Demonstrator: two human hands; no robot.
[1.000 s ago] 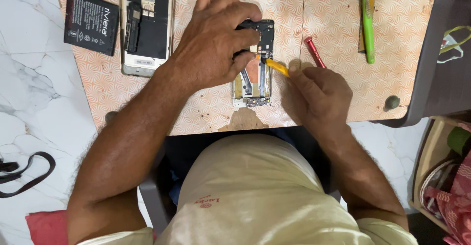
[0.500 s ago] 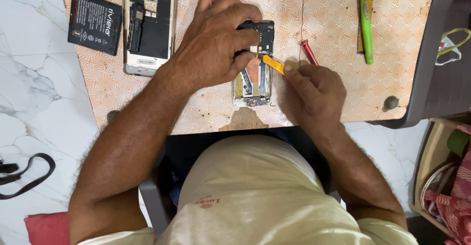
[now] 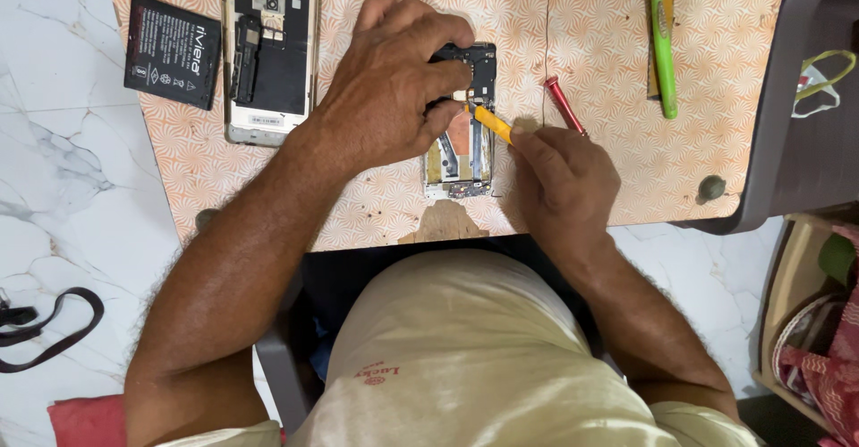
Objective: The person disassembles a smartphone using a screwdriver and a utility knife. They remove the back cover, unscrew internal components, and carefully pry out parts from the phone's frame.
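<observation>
On the opened phone (image 3: 458,156), right hand (image 3: 565,174) presses a yellow pry tool (image 3: 492,125)

A small table covered in orange, fan-patterned laminate (image 3: 626,71) fills the view from ten to two o'clock — its near edge chipped at the centre. Glossy white marble floor with grey veins (image 3: 54,187) spreads at nine o'clock and reappears at four. A dark brown plastic chair (image 3: 805,143) stands at three o'clock, in soft, even light.
</observation>
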